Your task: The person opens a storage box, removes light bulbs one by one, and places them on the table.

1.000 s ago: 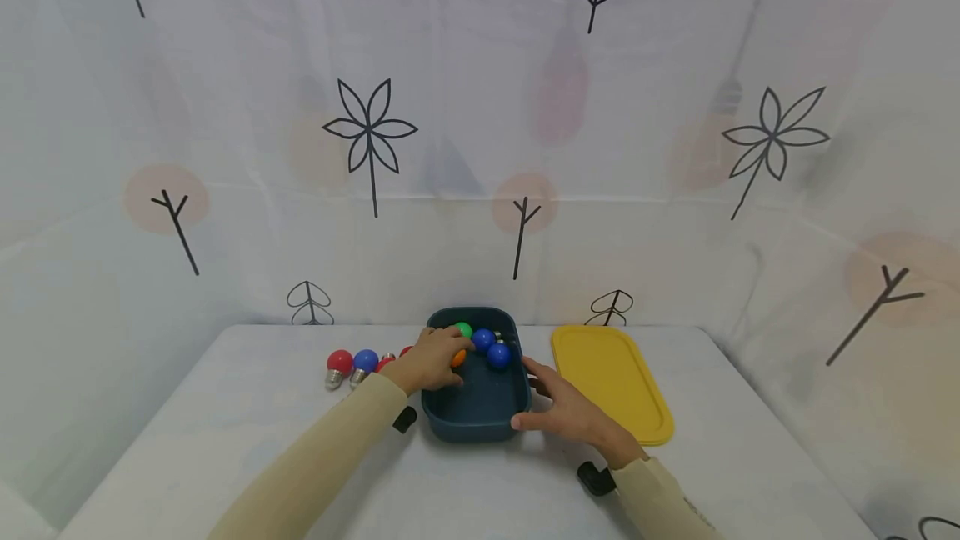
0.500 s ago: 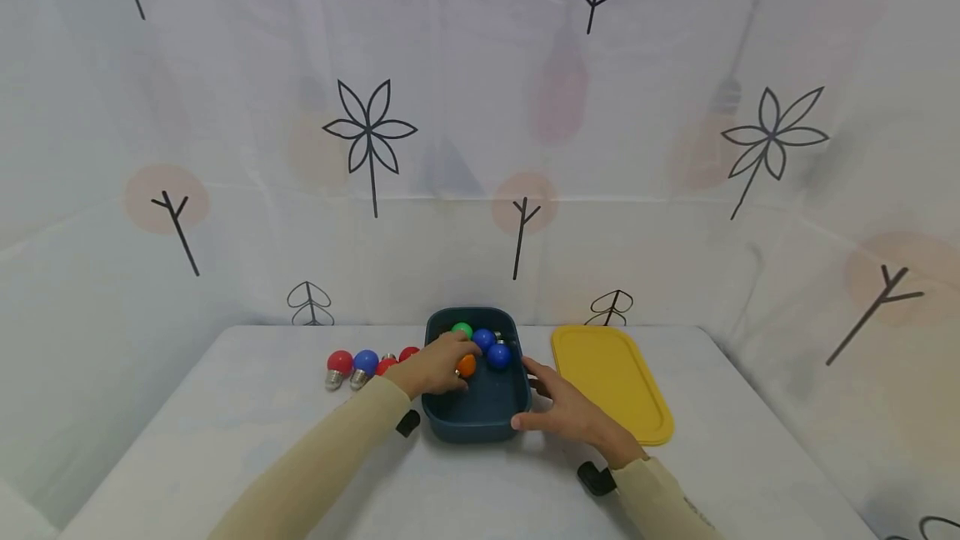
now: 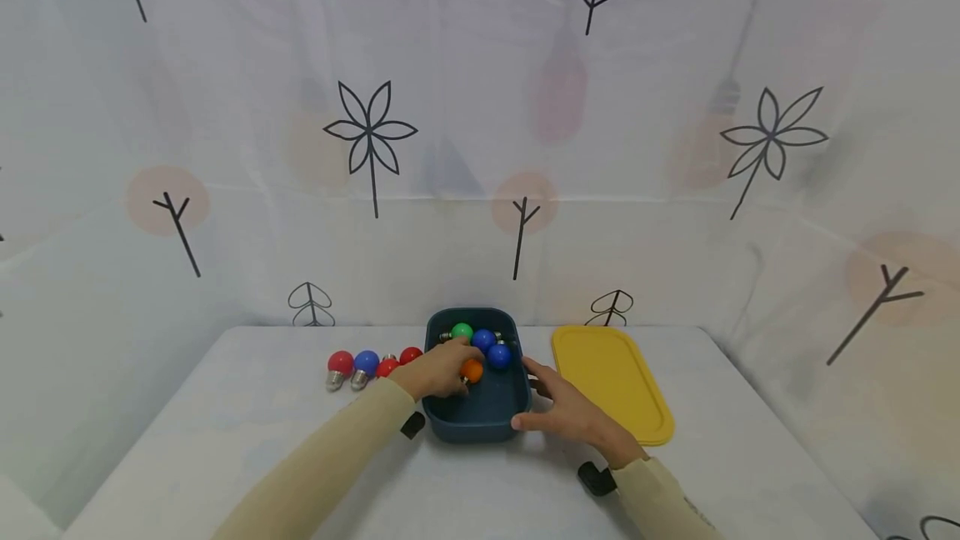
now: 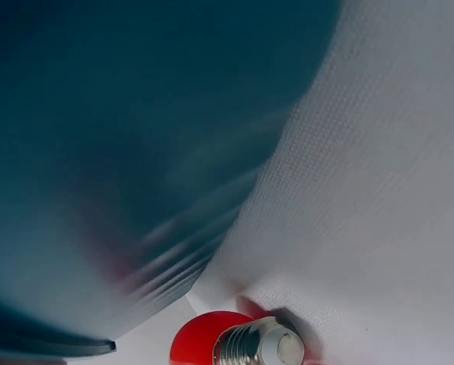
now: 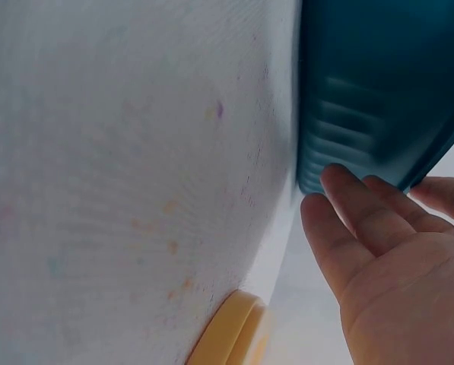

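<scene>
A dark teal box (image 3: 480,433) stands on the table with several light bulbs inside. My left hand (image 3: 442,367) reaches over its left wall and holds an orange bulb (image 3: 471,371) at the fingertips. Deeper in the box lie a green bulb (image 3: 462,332) and two blue bulbs, one being this nearer blue bulb (image 3: 498,356). My right hand (image 3: 566,411) rests against the box's right side. In the right wrist view, its fingers (image 5: 363,209) lie nearly straight along the wall. The left wrist view shows the box's outer wall (image 4: 135,152), but the left fingers are hidden there.
Left of the box lie a red bulb (image 3: 341,362), a blue bulb (image 3: 367,362) and more red bulbs, partly behind the left hand. On the right, a yellow lid (image 3: 611,382) lies flat on the white table (image 3: 480,498). A printed cloth (image 3: 480,107) hangs behind.
My left hand has moved right and slightly nearer inside the box, and the orange bulb has shifted along with it. More of the green bulb shows. The right hand has stayed put.
</scene>
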`<state>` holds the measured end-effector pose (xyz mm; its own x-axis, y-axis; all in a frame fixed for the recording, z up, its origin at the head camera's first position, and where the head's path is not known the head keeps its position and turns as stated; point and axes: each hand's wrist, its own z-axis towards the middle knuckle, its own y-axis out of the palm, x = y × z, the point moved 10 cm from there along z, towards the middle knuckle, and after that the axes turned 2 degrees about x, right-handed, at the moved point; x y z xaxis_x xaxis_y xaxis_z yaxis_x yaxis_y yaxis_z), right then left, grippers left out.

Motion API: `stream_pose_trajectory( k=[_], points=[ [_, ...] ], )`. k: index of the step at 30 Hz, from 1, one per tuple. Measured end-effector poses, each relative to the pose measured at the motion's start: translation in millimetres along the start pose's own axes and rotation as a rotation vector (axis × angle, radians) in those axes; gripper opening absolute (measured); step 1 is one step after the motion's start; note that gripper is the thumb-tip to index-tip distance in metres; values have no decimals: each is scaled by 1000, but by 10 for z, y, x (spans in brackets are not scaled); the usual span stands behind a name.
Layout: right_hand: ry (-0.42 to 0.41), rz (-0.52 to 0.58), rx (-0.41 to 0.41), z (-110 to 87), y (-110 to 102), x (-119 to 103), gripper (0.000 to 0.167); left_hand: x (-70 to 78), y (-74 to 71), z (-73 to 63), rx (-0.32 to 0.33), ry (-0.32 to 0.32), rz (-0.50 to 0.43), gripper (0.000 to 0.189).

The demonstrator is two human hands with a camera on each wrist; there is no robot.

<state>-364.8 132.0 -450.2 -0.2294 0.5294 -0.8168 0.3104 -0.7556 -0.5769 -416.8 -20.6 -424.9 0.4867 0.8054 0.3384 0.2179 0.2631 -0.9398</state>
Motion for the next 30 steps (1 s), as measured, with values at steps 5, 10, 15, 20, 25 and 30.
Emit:
stream_pose_trajectory(
  k=[5,10,15,20,25,30],
  points=[
    [9,-6,3,7,-2,18,96,-4,27,-3,-11,-20,-22,53],
    [2,-10,4,10,1,24,96,-9,49,5,-9,-21,-26,53],
    [1,-8,3,7,3,25,96,6,32,-10,-5,-18,-43,53],
    [9,-9,2,20,13,24,97,17,-58,-72,25,-11,-88,54],
    [20,-6,7,20,11,27,98,52,-215,-197,104,46,-166,55],
    [27,0,13,16,8,13,98,24,-424,-376,191,115,-297,56]
  ],
)
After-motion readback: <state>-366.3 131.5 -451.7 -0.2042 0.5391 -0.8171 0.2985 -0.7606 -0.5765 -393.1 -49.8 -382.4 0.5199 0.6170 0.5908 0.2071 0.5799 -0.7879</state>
